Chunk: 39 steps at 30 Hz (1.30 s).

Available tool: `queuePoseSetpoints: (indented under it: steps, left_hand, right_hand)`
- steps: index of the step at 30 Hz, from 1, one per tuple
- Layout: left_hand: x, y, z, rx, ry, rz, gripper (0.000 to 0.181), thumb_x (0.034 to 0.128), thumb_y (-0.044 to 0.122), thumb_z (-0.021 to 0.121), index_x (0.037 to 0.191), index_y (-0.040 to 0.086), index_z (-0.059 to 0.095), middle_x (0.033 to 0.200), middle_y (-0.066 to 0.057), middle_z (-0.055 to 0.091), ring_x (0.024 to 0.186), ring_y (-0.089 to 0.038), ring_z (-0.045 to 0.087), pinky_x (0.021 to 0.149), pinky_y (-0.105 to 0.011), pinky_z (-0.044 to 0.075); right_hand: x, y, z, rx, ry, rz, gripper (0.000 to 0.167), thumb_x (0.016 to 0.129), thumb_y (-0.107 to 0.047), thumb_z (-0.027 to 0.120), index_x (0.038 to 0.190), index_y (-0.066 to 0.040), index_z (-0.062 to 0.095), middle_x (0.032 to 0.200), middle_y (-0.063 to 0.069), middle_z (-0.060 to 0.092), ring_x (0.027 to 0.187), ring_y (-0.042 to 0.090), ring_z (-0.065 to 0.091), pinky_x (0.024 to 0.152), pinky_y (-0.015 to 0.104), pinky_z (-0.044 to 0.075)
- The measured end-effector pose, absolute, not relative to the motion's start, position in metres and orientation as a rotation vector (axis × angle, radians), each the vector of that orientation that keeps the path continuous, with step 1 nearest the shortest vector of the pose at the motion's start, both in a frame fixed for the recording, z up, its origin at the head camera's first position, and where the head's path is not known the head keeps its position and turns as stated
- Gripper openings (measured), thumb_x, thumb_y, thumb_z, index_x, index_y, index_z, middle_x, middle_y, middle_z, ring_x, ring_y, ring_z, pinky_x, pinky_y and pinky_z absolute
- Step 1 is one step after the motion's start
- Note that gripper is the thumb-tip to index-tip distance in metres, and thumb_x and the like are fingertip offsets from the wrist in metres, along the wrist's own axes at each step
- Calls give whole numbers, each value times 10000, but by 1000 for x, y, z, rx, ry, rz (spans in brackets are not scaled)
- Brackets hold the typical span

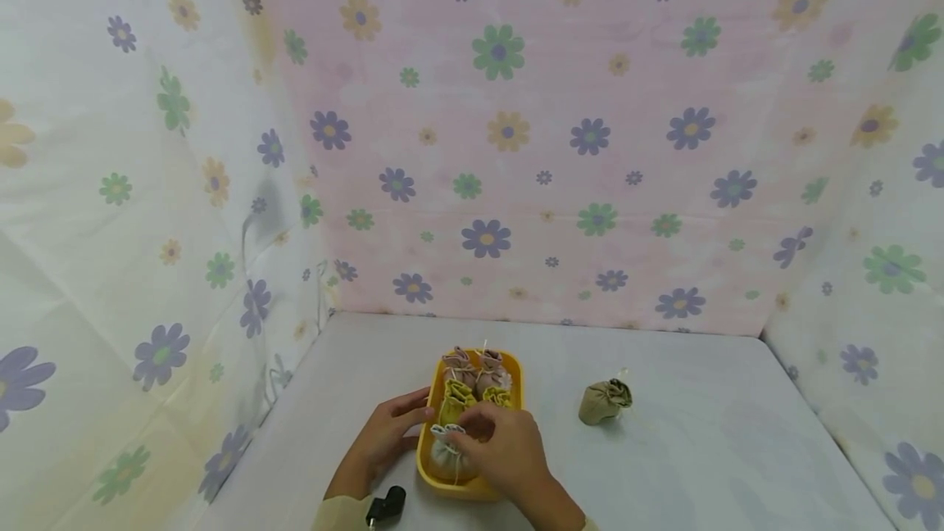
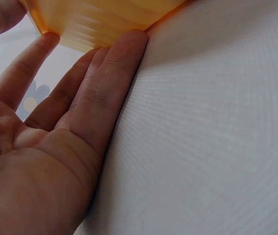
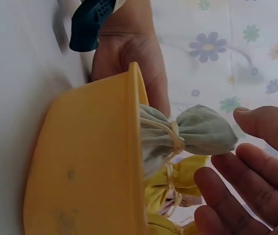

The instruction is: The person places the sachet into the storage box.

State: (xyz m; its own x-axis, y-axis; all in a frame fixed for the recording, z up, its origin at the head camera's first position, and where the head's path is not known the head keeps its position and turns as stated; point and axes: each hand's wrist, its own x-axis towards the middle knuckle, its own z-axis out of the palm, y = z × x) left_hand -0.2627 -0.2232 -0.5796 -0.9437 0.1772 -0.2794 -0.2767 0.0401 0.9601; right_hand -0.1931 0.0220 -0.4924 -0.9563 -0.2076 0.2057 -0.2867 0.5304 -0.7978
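Note:
A yellow tray [image 1: 423, 456] holds several small drawstring cloth bags. Two pinkish bags [image 1: 459, 369] sit at its far end, two yellow bags [image 1: 456, 406] in the middle and a pale grey-green bag [image 1: 447, 456] at the near end. My left hand [image 1: 385, 437] rests along the tray's left side, its fairly straight fingers touching the outer wall [image 2: 104, 22]. Over the near end is my right hand [image 1: 510, 445]. In the right wrist view its thumb and fingers [image 3: 246, 181] stand apart around the gathered top of the grey-green bag [image 3: 205, 131], not pinching it.
An olive-brown drawstring bag [image 1: 601, 401] lies tilted on the white table [image 1: 708, 433], right of the tray. A black device [image 1: 389, 505] is at the left wrist. Flower-patterned cloth walls [image 1: 509, 187] enclose the table at the back and both sides.

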Motion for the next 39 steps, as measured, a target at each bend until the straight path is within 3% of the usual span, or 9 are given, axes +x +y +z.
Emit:
queuePoseSetpoints:
  steps: [9, 15, 19, 23, 26, 31, 33, 35, 39]
  left_hand:
    - [-263, -222, -578, -121, 2020, 1963, 713, 891, 417, 807, 1507, 161, 557, 1571, -179, 497, 1378, -338, 559, 953, -455, 614]
    - [-261, -220, -577, -128, 2008, 1976, 729, 884, 406, 815, 1512, 148, 550, 1578, -185, 486, 1392, -349, 545, 956, -451, 613]
    - [-260, -220, -576, -133, 2012, 1973, 735, 879, 412, 818, 1512, 149, 550, 1577, -183, 488, 1401, -354, 536, 956, -448, 612]
    - [-261, -220, -577, -133, 2017, 1969, 731, 880, 413, 816, 1510, 151, 552, 1578, -185, 485, 1403, -360, 533, 955, -448, 613]
    - [-261, -220, -577, -137, 2017, 1971, 733, 877, 413, 820, 1509, 153, 554, 1581, -186, 480, 1403, -359, 532, 954, -446, 613]
    - [-262, -219, -578, -148, 2015, 1970, 749, 864, 422, 829, 1509, 159, 554, 1581, -186, 481, 1397, -351, 538, 951, -441, 615]
    - [-262, -219, -578, -152, 2015, 1969, 750, 863, 417, 831, 1509, 156, 554, 1578, -190, 482, 1394, -354, 539, 949, -444, 615]
    - [-262, -220, -578, -156, 2014, 1968, 749, 863, 412, 832, 1508, 152, 554, 1576, -193, 484, 1393, -358, 540, 947, -448, 616]
    - [-263, -219, -578, -151, 2014, 1965, 746, 868, 411, 828, 1511, 151, 551, 1578, -189, 484, 1393, -358, 541, 945, -451, 617]
  right_hand:
    - [-195, 40, -490, 437, -2557, 1385, 240, 853, -443, 842, 959, -237, 775, 931, -109, 776, 807, -4, 700, 719, 208, 602]
    - [-201, 61, -492, 349, -2448, 1274, 260, 825, -321, 888, 1034, -220, 772, 1023, -88, 751, 902, 104, 713, 770, 314, 625]
    - [-206, 80, -496, 253, -2404, 1132, 317, 789, -258, 924, 1060, -202, 770, 1127, -79, 714, 1056, 159, 665, 903, 417, 603]
    - [-213, 103, -501, 172, -2365, 995, 371, 765, -240, 939, 1091, -173, 774, 1272, 14, 693, 1216, 287, 590, 1049, 576, 488]
    - [-219, 123, -509, 108, -2327, 882, 436, 741, -241, 943, 1129, -139, 772, 1394, 100, 650, 1318, 405, 513, 1078, 700, 383]
    - [-226, 159, -524, -20, -2339, 907, 629, 744, -169, 921, 1319, -73, 683, 1572, 247, 441, 1427, 577, 334, 1085, 823, 296]
    - [-227, 170, -528, -73, -2393, 987, 711, 779, -136, 886, 1423, -61, 594, 1588, 275, 387, 1429, 588, 325, 1093, 810, 313]
    - [-227, 178, -532, -125, -2430, 1070, 725, 811, -110, 854, 1465, -58, 545, 1546, 270, 431, 1390, 550, 409, 1065, 749, 409]
    - [-229, 184, -540, -157, -2382, 1079, 453, 860, -62, 814, 1292, -59, 676, 1267, 171, 671, 1105, 356, 682, 885, 463, 607]
